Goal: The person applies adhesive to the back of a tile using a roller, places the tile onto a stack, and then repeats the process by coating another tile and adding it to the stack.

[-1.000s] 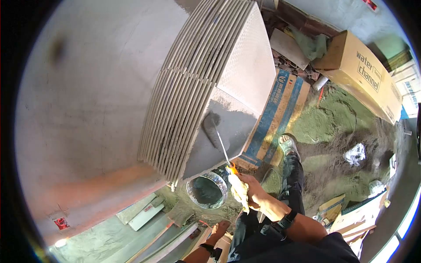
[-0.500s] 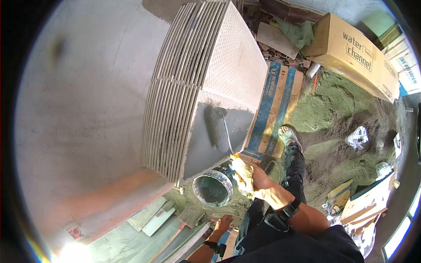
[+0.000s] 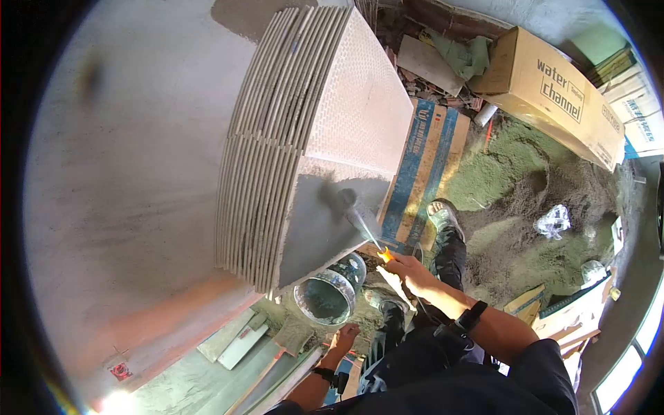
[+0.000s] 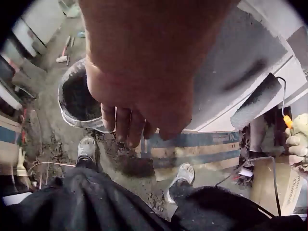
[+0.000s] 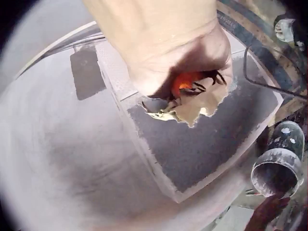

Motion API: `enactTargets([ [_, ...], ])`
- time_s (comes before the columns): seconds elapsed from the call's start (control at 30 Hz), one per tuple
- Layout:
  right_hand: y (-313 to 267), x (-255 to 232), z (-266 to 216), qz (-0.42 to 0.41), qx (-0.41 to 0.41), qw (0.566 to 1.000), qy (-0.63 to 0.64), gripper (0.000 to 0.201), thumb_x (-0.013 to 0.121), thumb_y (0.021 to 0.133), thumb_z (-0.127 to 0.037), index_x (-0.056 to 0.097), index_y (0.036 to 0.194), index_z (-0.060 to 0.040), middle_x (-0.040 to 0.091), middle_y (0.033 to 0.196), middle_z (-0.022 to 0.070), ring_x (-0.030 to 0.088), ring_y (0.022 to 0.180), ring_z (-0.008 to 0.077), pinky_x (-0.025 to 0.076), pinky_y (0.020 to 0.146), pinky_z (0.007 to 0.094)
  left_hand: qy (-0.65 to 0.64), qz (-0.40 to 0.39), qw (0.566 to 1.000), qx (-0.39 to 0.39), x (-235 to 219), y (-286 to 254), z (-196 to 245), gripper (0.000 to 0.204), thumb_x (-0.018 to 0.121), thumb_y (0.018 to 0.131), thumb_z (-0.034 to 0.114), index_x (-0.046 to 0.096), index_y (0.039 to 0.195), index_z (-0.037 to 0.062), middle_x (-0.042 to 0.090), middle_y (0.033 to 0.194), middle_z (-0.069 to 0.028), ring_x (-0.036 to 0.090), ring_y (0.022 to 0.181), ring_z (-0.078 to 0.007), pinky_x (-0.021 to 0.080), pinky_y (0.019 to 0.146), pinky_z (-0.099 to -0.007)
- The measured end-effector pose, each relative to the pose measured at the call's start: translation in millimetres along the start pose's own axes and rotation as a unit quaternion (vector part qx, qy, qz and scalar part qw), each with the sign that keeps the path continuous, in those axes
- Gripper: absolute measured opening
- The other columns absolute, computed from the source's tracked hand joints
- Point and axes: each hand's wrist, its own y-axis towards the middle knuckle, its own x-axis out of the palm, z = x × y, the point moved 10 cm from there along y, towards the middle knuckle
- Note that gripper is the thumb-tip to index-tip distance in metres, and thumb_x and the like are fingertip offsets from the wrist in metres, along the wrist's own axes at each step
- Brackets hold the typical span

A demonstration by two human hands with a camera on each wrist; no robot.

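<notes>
My right hand [image 3: 409, 271] grips the orange handle [image 3: 385, 255] of a paint roller, with a crumpled pale wrapping around the grip. The grey-coated roller head [image 4: 257, 101] lies at the right edge of the wet grey coating [image 3: 311, 214] on the front tile [image 3: 360, 104] of a leaning stack. In the right wrist view, the fingers curl round the handle and wrapping. Holding nothing, my left hand [image 3: 344, 337] hangs with loose fingers just below the mouth of a coating-smeared bucket [image 3: 351, 271]. Inside the bucket is grey material.
Flattened blue-striped cardboard [image 3: 415, 173] lies beside the stack. A "water channel" carton [image 3: 553, 93] stands at upper right. Tile pieces [image 3: 242, 346] and a long-handled shovel [image 3: 294, 337] lie at lower left. The person's sandalled feet stand on the sandy floor [image 3: 512, 166].
The roller has moved across the coated patch toward its right edge, and the right hand has shifted right with it. My left hand stays low by the bucket. The head view has shifted slightly.
</notes>
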Motion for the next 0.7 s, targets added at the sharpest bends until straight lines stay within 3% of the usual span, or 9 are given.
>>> enactTargets([
  [0.07,11.1,-13.6,20.0,0.046,-0.076,0.981,-0.173,0.031,0.050,0.097,-0.027,0.060,0.110,-0.0007,0.065,0.090,0.0145,0.061,0.076,0.0285,0.047,0.069,0.0396,-0.022,-0.016,0.999,-0.018,12.1,3.7,2.8,0.035,0.062,0.090,0.029,0.065,0.108,-0.0012,0.068,0.096,-0.0090,0.065,0.088,-0.0183,0.051,0.080,-0.0325],
  [0.13,20.0,-23.2,41.4,0.073,-0.119,0.979,-0.145,0.030,0.054,0.098,-0.025,0.056,0.117,-0.0021,0.063,0.089,0.0075,0.059,0.077,0.0203,0.047,0.071,0.0363,-0.006,-0.029,1.000,0.005,21.2,7.1,-3.4,0.035,0.061,0.090,0.027,0.064,0.111,-0.0010,0.068,0.096,-0.0087,0.064,0.091,-0.0178,0.050,0.082,-0.0322],
  [0.17,12.3,-16.3,28.9,-0.014,0.000,1.000,0.000,0.034,0.057,0.097,-0.022,0.053,0.123,-0.0012,0.061,0.093,0.0040,0.057,0.084,0.0152,0.048,0.077,0.0335,-0.036,-0.033,0.999,-0.008,26.5,9.4,-15.0,0.035,0.063,0.090,0.028,0.065,0.111,0.0005,0.069,0.098,-0.0116,0.064,0.093,-0.0197,0.050,0.083,-0.0342],
  [0.2,19.0,-15.5,48.3,-0.036,0.109,0.991,0.061,0.033,0.058,0.096,-0.016,0.052,0.123,0.0011,0.061,0.098,0.0048,0.057,0.089,0.0161,0.048,0.082,0.0331,-0.065,-0.036,0.997,-0.021,33.3,10.7,-26.8,0.035,0.064,0.090,0.029,0.066,0.112,0.0020,0.069,0.100,-0.0145,0.065,0.095,-0.0217,0.050,0.085,-0.0363],
  [0.27,68.3,-32.3,97.3,0.021,-0.011,1.000,0.003,0.036,0.060,0.094,-0.020,0.053,0.122,0.0019,0.063,0.099,0.0091,0.059,0.090,0.0186,0.048,0.082,0.0335,-0.118,-0.026,0.993,-0.003,43.9,9.0,-42.6,0.031,0.065,0.090,0.026,0.067,0.109,0.0014,0.068,0.097,-0.0117,0.063,0.093,-0.0201,0.049,0.083,-0.0361],
  [0.3,67.0,-46.7,81.5,0.100,-0.057,0.976,-0.185,0.042,0.064,0.091,-0.025,0.054,0.123,0.0005,0.066,0.101,0.0173,0.064,0.093,0.0250,0.049,0.083,0.0356,-0.127,-0.026,0.991,-0.025,49.5,7.5,-60.0,0.030,0.065,0.090,0.026,0.067,0.106,0.0012,0.068,0.097,-0.0112,0.063,0.093,-0.0203,0.049,0.083,-0.0360],
  [0.4,88.6,-54.5,93.1,0.049,0.049,0.939,-0.338,0.038,0.060,0.088,-0.029,0.056,0.113,-0.0006,0.067,0.098,0.0232,0.067,0.091,0.0379,0.051,0.077,0.0468,-0.093,-0.005,0.993,-0.070,54.9,0.5,-83.5,0.024,0.065,0.089,0.022,0.065,0.101,0.0005,0.068,0.095,-0.0099,0.063,0.092,-0.0193,0.049,0.083,-0.0348],
  [0.57,119.1,-55.3,104.0,0.080,-0.025,0.859,-0.504,0.041,0.062,0.082,-0.020,0.060,0.123,-0.0116,0.068,0.073,0.0144,0.068,0.066,0.0325,0.054,0.059,0.0448,-0.020,-0.042,0.998,-0.051,83.1,-11.1,-107.4,0.028,0.067,0.088,0.023,0.065,0.106,0.0007,0.068,0.100,-0.0144,0.065,0.095,-0.0233,0.051,0.082,-0.0381],
  [0.7,145.8,-48.5,94.7,0.096,-0.112,0.829,-0.540,0.047,0.062,0.081,-0.018,0.060,0.127,-0.0138,0.069,0.073,0.0137,0.068,0.066,0.0312,0.054,0.057,0.0442,-0.027,-0.049,0.998,-0.039,116.7,-9.8,-132.1,0.035,0.068,0.088,0.025,0.065,0.112,0.0009,0.066,0.109,-0.0166,0.064,0.102,-0.0293,0.051,0.088,-0.0416],
])
